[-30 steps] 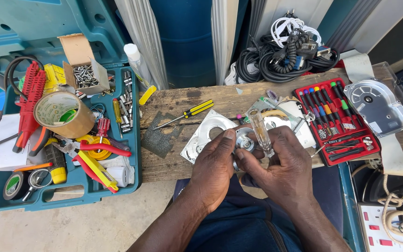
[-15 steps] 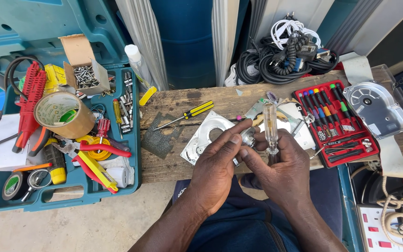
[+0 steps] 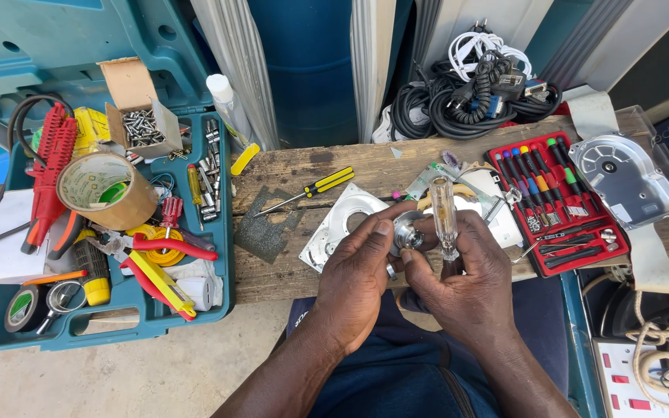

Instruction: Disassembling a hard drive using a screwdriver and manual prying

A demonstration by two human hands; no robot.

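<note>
The left hand [image 3: 358, 275] pinches a small round metal part [image 3: 409, 231], steadying it just above the wooden surface [image 3: 288, 271], near the square metal plate [image 3: 342, 224]. The right hand [image 3: 466, 282] wraps its grip around a clear-handled screwdriver [image 3: 444, 213], held upright beside the part.

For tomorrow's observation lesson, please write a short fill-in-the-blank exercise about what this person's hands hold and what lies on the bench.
1. The right hand holds a screwdriver with a clear ____.
2. The left hand grips a small round part made of shiny ____.
3. The roll of brown tape lies in the teal ____.
4. The screwdriver with the yellow-and-black handle lies on the wooden ____.

Missing words: handle; metal; toolbox; bench
</note>
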